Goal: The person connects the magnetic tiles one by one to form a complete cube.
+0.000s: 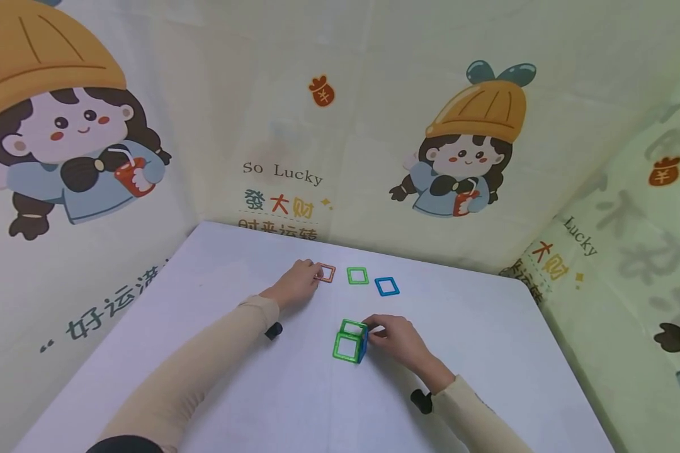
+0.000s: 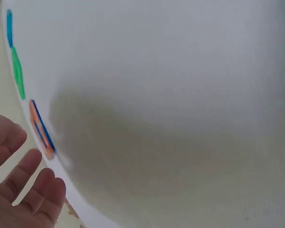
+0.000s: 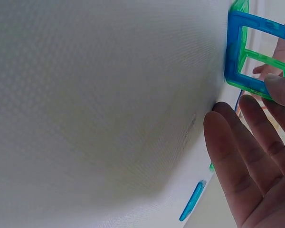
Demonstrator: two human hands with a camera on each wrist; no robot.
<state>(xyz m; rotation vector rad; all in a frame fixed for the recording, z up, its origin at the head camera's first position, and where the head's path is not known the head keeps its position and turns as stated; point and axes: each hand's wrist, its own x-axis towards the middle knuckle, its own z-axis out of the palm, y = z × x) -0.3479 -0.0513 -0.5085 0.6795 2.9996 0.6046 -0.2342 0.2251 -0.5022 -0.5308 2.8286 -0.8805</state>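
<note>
In the head view, my left hand [image 1: 299, 282] reaches over the left edge of an orange square magnetic tile [image 1: 332, 273] on the table. The left wrist view shows its thumb and fingertips apart, close to that orange tile [image 2: 40, 127], which has a dark blue edge along one side. My right hand [image 1: 398, 338] pinches the top of a blue magnetic tile [image 1: 364, 346] between thumb and fingers. That blue tile [image 3: 233, 47] stands upright, against two joined green magnetic tiles [image 1: 346, 360]. Its far side is hidden in the head view.
A loose green tile [image 1: 357, 283] and a loose blue tile [image 1: 387, 294] lie right of the orange one, near the back of the white table [image 1: 249, 390]. Printed cloth [image 1: 362, 157] hangs behind and at both sides. Small black devices [image 1: 421, 401] sit at the wrists.
</note>
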